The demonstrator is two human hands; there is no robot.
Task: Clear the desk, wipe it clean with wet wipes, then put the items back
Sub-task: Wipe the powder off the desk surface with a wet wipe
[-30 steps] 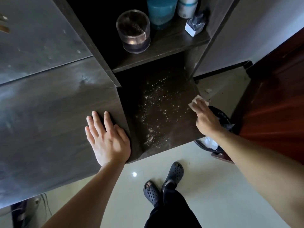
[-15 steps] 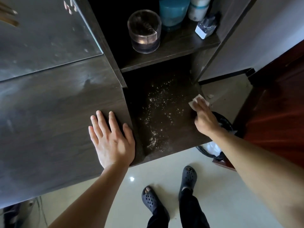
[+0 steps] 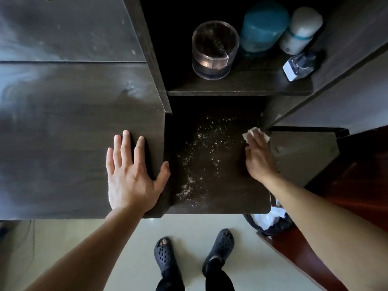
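The dark wooden desk [image 3: 63, 143] fills the left and centre. Its lower right section [image 3: 231, 196] carries a scatter of white crumbs [image 3: 201, 148]. My left hand [image 3: 131, 175] lies flat, fingers spread, on the raised desk top beside the step down. My right hand [image 3: 259, 158] presses a white wet wipe [image 3: 252, 132] onto the lower section's far right edge, fingers straight over it. Most of the wipe is hidden under the fingers.
On the shelf behind stand a clear round container [image 3: 214, 49], a teal jar [image 3: 262, 28], a white bottle [image 3: 300, 30] and a small dark bottle [image 3: 299, 65]. A black bin [image 3: 270, 223] with white waste sits under the desk's right corner. My sandalled feet [image 3: 195, 253] stand on pale floor.
My right hand has slid the wipe a little farther back along the desk's right edge. My left hand has stayed flat on the top. The view has shifted forward.
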